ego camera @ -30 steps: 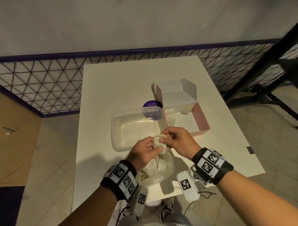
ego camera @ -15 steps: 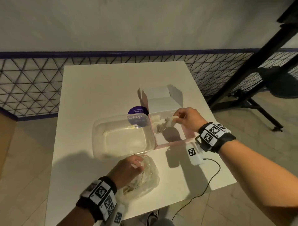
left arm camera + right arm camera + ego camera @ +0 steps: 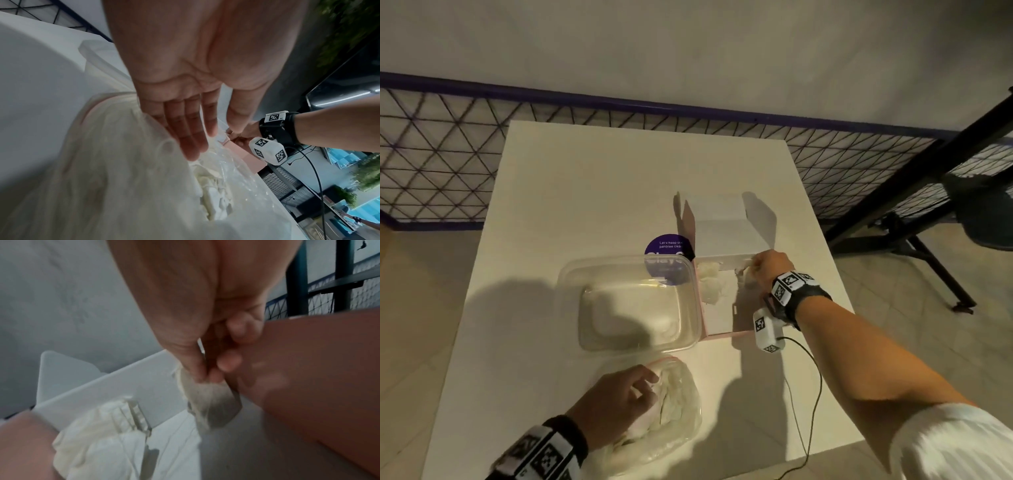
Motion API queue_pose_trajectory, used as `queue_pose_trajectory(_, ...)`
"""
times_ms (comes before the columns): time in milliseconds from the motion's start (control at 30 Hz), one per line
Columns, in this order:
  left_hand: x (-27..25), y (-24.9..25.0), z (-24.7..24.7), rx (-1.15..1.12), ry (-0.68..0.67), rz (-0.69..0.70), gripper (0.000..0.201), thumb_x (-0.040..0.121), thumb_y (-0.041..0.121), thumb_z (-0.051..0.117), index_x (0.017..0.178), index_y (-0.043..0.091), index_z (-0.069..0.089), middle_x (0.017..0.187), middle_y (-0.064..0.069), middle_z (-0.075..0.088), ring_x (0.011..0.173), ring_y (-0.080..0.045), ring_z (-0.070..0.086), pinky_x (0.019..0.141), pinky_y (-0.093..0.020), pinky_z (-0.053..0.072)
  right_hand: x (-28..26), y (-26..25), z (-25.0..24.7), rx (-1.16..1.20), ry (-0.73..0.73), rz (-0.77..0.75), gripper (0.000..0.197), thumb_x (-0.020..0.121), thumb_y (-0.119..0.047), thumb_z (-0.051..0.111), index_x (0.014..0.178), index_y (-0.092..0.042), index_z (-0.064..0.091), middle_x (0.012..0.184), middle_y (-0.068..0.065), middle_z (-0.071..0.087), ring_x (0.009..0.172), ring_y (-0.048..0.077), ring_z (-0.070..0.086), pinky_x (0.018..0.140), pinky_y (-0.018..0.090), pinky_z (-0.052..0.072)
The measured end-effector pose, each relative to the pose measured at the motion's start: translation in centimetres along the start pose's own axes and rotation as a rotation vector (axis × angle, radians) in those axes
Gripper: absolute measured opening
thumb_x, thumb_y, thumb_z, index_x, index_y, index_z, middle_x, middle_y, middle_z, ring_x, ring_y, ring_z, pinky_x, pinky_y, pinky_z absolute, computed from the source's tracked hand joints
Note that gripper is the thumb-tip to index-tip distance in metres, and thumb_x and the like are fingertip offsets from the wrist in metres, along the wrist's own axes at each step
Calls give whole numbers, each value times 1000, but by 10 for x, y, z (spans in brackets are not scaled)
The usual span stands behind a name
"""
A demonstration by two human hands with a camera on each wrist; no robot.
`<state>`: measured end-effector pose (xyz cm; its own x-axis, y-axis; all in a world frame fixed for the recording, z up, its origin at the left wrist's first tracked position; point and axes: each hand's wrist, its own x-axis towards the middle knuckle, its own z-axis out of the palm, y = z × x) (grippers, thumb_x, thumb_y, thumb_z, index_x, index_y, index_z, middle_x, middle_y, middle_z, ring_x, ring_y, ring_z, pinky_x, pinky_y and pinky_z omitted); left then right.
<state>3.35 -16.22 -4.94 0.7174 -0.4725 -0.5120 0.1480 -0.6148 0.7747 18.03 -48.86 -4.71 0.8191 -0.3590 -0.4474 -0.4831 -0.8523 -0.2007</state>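
Pinching packet (image 3: 211,404) inside pink box (image 3: 717,317), bag (image 3: 681,407) holding packets (image 3: 211,203)

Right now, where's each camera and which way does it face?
Head: on the head, facing down at the table; shows left hand and right hand.
Left wrist: along the left palm, onto the plastic bag.
Right wrist: along the right fingers pinching a packet inside the pink box.
Head and left wrist both show the right hand at the box.

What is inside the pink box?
Small white packets lie along the left side of the pink box, and the right hand pinches one more packet inside it. The hand covers the far right corner.
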Motion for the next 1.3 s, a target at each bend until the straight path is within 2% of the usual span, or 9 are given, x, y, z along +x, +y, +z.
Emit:
queue_pose_trajectory(67, 0, -2, -1, 3, 0, -10, 16, 91, 27, 60, 106, 28, 62, 88, 9, 64, 80, -12, 66, 70, -17, 50, -1, 0, 2, -12, 51, 2, 22, 82, -23, 56, 96, -17, 72, 102, 15, 69, 93, 35, 64, 81, 34, 53)
queue_pose_trajectory(300, 3, -1, -5, 6, 14, 7, 12, 89, 23, 61, 99, 29, 61, 65, 9, 51, 55, 6, 51, 62, -9, 37, -7, -1, 3, -63, 177, 49, 29, 86, -26, 46, 103, -18, 67, 103, 14, 67, 93, 35, 64, 81, 38, 55)
queue_pose_trajectory(433, 2, 3, -7, 20, 13, 3, 13, 90, 23, 59, 103, 26, 63, 62, 10, 46, 53, 8, 50, 58, -9, 36, -12, 1, 3, -83, 208, 69, 30, 90, -29, 41, 111, -9, 51, 101, 17, 64, 93, 39, 62, 76, 40, 52)
queue_pose_trajectory(567, 1, 5, -9, 16, 22, 1, 15, 90, 23, 59, 104, 26, 63, 62, 11, 47, 55, 9, 50, 58, -9, 36, -13, -2, 5, 37, -2, -83, 16, 87, -24, 54, 82, -13, 65, 85, 9, 69, 82, 29, 63, 76, 34, 54)
queue_pose_trajectory(633, 0, 4, -10, 21, 19, 0, 16, 90, 24, 59, 105, 25, 63, 62, 11, 48, 56, 10, 51, 59, -9, 36, -14, -3, 9, 135, -163, -134, 20, 86, -18, 57, 68, -23, 62, 72, -3, 64, 74, 20, 58, 61, 24, 48)
queue_pose_trajectory(700, 0, 4, -9, 13, 15, -1, 16, 90, 23, 59, 106, 25, 64, 63, 10, 48, 55, 9, 51, 59, -9, 37, -9, -2, 12, 193, -204, -147, 26, 88, -14, 55, 70, -31, 63, 79, -10, 63, 76, 14, 56, 56, 12, 37)
queue_pose_trajectory(833, 1, 0, -7, 15, -9, 2, 16, 90, 26, 58, 106, 28, 62, 73, 11, 55, 61, 10, 54, 64, -9, 39, 1, -1, 17, 193, -214, -115, 32, 84, -4, 49, 105, -18, 70, 119, 4, 64, 111, 23, 54, 77, 22, 42)
queue_pose_trajectory(933, 1, -3, -6, 11, 2, -3, 15, 90, 27, 59, 104, 32, 60, 78, 11, 58, 65, 10, 55, 67, -8, 40, 2, 1, 20, 68, -183, -90, 39, 84, -3, 46, 116, -16, 64, 123, 7, 60, 118, 25, 49, 106, 39, 38)
queue_pose_trajectory(1300, -6, 2, -13, 63, -1, -25, 13, 93, 28, 58, 105, 31, 61, 84, 19, 58, 76, 3, 59, 67, -9, 44, -24, -6, 11, 88, 3, -238, 22, 87, -12, 54, 103, -14, 69, 109, 10, 69, 107, 30, 61, 99, 40, 44)
